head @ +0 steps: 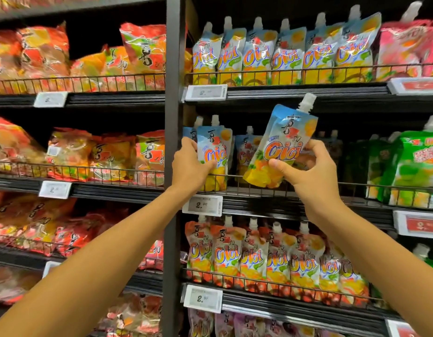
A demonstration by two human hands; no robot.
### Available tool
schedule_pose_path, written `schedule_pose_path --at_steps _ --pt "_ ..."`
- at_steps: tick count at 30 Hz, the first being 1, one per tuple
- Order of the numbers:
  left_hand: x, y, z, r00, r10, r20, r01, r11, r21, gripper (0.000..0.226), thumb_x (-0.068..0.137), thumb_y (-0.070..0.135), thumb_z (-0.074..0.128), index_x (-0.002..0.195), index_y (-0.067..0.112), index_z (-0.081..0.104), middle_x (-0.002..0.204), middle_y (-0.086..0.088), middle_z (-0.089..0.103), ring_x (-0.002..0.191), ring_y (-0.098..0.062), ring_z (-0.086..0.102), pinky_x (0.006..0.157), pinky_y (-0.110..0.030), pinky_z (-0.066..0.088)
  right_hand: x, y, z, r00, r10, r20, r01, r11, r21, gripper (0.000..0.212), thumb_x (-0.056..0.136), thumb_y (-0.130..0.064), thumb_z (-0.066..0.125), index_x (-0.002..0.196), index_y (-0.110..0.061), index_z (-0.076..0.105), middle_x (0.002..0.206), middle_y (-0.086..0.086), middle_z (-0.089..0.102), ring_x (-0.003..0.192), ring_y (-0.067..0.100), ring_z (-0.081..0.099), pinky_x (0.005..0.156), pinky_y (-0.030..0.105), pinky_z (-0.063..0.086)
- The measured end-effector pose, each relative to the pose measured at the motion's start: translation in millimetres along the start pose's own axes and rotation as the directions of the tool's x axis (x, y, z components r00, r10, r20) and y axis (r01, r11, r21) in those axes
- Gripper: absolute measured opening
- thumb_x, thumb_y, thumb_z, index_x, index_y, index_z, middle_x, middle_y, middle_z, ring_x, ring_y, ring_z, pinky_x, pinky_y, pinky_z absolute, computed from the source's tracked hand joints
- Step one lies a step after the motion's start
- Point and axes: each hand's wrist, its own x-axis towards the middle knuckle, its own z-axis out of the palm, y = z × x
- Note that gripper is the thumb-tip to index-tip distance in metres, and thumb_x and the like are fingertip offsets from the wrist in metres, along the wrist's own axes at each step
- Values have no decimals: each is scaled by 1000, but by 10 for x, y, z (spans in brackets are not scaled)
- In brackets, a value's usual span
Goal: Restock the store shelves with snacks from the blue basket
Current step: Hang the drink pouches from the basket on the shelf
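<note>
My right hand (307,166) grips a blue and yellow spouted jelly pouch (281,144), tilted to the right, in front of the middle shelf (259,194). My left hand (189,164) holds the front standing pouch (214,152) of the same kind at the left end of that shelf, thumb on its front. Another such pouch (244,152) stands between the two, further back. Behind my right hand the shelf looks dark and mostly unfilled. The blue basket is not in view.
A black upright post (172,142) divides the shelving. Orange snack bags (108,156) fill the left bays. A full row of matching pouches (283,52) stands above, red-topped pouches (259,256) below, green pouches (415,164) to the right. Wire rails front each shelf.
</note>
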Motion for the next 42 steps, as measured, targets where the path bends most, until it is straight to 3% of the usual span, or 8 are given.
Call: schedule_pose_path --at_steps 4,10,17,23,28,32,38,42 --pt "-20 18 -5 1000 12 3 -12 997 75 48 80 20 80 104 11 40 114 -14 65 101 -27 68 68 -25 54 121 11 145 999 -31 9 31 998 -48 49 74 -23 85 109 -34 52 104 -17 65 94 -9 62 78 21 55" --pt "-48 49 -91 999 26 24 -28 994 109 45 80 10 79 102 11 40 110 -15 66 98 -26 68 52 -11 41 318 -15 389 996 -88 5 88 989 -122 49 77 -23 83 112 -28 50 97 -26 56 85 -24 52 66 -5 38" --pt "-182 69 -236 996 86 -24 -86 996 40 29 84 4 69 106 5 51 96 -5 61 89 -18 63 69 -24 54 413 181 624 981 -26 192 85 947 -309 48 82 -20 78 120 -9 50 104 -5 61 83 3 58 59 2 43" --pt "-404 111 -327 992 129 -5 -129 992 -13 18 87 7 64 104 10 59 96 4 60 91 -12 59 78 -19 48 480 229 717 926 161 341 49 844 -533 27 98 -26 60 108 -3 52 105 13 66 84 18 58 52 15 34" --pt "-674 195 -295 989 148 5 -146 978 -146 9 88 6 59 93 13 60 88 5 63 82 -6 59 74 -15 47 529 122 691 899 247 361 25 795 -606 30 103 -26 48 113 1 55 99 15 61 84 26 57 60 31 39" --pt "-911 165 -187 984 132 120 -109 978 -179 8 88 7 57 88 15 60 84 5 63 77 -6 57 71 -15 45 474 73 653 897 269 350 13 776 -630 35 103 -25 48 89 6 57 81 21 57 75 27 52 59 32 37" --pt "-1297 19 48 945 73 320 -4 978 -210 10 87 7 56 84 16 61 80 1 66 72 -12 60 65 -24 50 156 60 463 976 39 214 83 843 -532 29 102 -13 48 128 -4 54 125 8 63 117 20 58 84 14 38" --pt "-1652 -175 270 893 -6 451 120 967 -224 12 88 9 59 83 20 62 83 6 65 72 -2 56 65 -14 44 -314 103 210 969 -157 192 223 888 -401 23 101 -6 48 121 -3 58 114 7 67 107 17 63 93 25 49"
